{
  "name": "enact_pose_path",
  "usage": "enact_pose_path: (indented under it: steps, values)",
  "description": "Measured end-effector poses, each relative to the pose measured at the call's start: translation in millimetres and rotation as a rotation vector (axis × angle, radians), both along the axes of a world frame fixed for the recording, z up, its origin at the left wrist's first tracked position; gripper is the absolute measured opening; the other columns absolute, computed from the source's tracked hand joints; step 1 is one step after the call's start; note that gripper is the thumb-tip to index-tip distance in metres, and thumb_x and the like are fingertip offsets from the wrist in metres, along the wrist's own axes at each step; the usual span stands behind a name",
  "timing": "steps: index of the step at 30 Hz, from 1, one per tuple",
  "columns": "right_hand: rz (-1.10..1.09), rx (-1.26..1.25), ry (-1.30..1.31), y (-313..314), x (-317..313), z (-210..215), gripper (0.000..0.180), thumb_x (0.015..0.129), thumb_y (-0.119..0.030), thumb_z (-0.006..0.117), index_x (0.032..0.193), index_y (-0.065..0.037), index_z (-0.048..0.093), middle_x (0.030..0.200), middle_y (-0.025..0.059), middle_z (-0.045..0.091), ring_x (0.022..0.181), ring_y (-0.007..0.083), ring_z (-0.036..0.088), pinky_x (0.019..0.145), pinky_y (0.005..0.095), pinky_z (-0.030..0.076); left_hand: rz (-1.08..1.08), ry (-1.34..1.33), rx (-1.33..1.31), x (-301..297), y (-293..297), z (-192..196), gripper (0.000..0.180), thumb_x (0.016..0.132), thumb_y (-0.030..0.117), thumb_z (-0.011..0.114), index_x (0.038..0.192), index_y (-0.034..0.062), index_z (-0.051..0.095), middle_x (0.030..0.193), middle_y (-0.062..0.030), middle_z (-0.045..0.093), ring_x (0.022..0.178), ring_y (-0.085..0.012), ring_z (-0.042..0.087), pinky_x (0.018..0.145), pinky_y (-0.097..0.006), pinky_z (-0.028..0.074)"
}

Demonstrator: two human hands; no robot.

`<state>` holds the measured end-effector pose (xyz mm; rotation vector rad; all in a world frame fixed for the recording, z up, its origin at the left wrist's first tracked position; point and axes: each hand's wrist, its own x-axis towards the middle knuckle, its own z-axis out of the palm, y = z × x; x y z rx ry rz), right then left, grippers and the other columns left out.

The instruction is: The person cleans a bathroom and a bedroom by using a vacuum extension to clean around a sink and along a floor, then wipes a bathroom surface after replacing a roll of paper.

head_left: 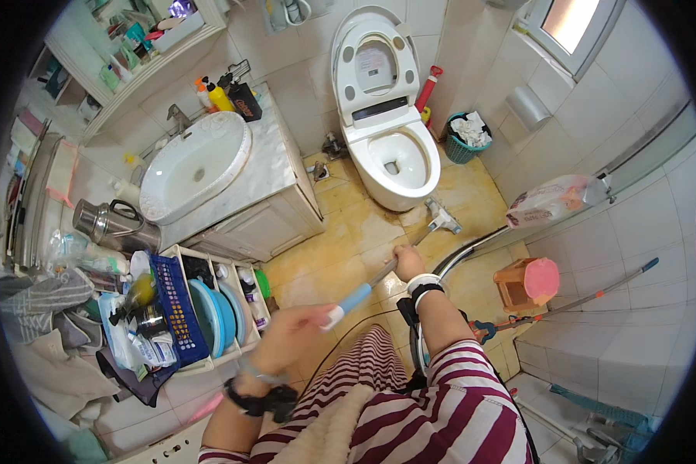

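A long-handled floor scrubber (379,274) slants across the middle, with a grey shaft, a light-blue grip and a white end. My left hand (294,331) is closed at the white end of its handle, slightly blurred. Further along, my right hand (404,263) wraps round the grey shaft. The scrubber's white-and-grey head (442,217) rests on the yellowish tiled floor (348,213), just in front of the toilet's base; its underside is hidden. The white toilet (394,166) has its lid and seat raised.
To the left stand a washbasin (197,166) on a marble-topped cabinet (278,147) and a crowded shelf rack with a blue basket (175,309). A waste basket (469,138) sits right of the toilet. On the right are an orange stool (510,286) and a curved metal rail (472,246).
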<state>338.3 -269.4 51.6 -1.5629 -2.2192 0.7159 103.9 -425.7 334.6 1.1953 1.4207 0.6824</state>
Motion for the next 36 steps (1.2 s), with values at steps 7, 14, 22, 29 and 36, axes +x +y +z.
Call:
enact_pose_path:
  steps: [7, 14, 22, 29, 36]
  values:
    - [0.015, 0.008, 0.484, 40, -53, 77, 0.006, 0.071, -0.006, 0.061, 0.072, -0.001, 0.057, 0.073, 0.0181, 0.058, 0.072, 0.0338, 0.057, 0.065, 0.0375, 0.045, 0.541, -0.057, 0.074, -87, -55, 18, 0.024, 0.092, 0.016, 0.045, 0.106, -0.0002, 0.055, 0.067, 0.0031, 0.044, 0.050, -0.0039, 0.037, 0.047, -0.019, 0.035]
    - [-0.395, 0.108, 1.184, 73, -35, 193, 0.025, 0.088, -0.025, 0.055, 0.068, -0.012, 0.049, 0.053, -0.0054, 0.043, 0.043, 0.0043, 0.036, 0.038, 0.0214, 0.027, 0.611, -0.080, -0.114, -102, -109, 16, 0.023, 0.087, 0.014, 0.053, 0.106, 0.0018, 0.057, 0.068, 0.0043, 0.049, 0.057, -0.0024, 0.043, 0.053, -0.018, 0.039]
    - [-0.108, 0.363, 1.474, 7, -35, 417, 0.025, 0.090, -0.031, 0.049, 0.079, -0.009, 0.045, 0.065, -0.0002, 0.040, 0.050, 0.0073, 0.035, 0.040, 0.0184, 0.027, 0.450, 0.010, -0.015, -128, -151, 5, 0.024, 0.087, 0.007, 0.053, 0.109, 0.0000, 0.055, 0.074, 0.0043, 0.051, 0.062, -0.0026, 0.044, 0.057, -0.018, 0.039]
    - [0.731, 0.523, 1.530, -65, -39, 540, 0.026, 0.091, -0.025, 0.049, 0.074, -0.008, 0.040, 0.065, 0.0011, 0.031, 0.053, 0.0082, 0.030, 0.047, 0.0218, 0.029, 0.526, -0.004, 0.060, -164, -170, 26, 0.023, 0.086, 0.009, 0.054, 0.108, 0.0034, 0.058, 0.069, 0.0051, 0.050, 0.059, -0.0023, 0.042, 0.051, -0.017, 0.036]
    - [1.009, 0.400, 1.305, -101, -13, 597, 0.025, 0.085, -0.018, 0.055, 0.068, -0.011, 0.037, 0.065, 0.0036, 0.033, 0.052, 0.0116, 0.030, 0.048, 0.0261, 0.025, 0.664, -0.022, 0.121, -200, -195, 39, 0.024, 0.084, 0.008, 0.055, 0.106, 0.0003, 0.058, 0.071, 0.0029, 0.054, 0.062, -0.0035, 0.047, 0.056, -0.019, 0.040]
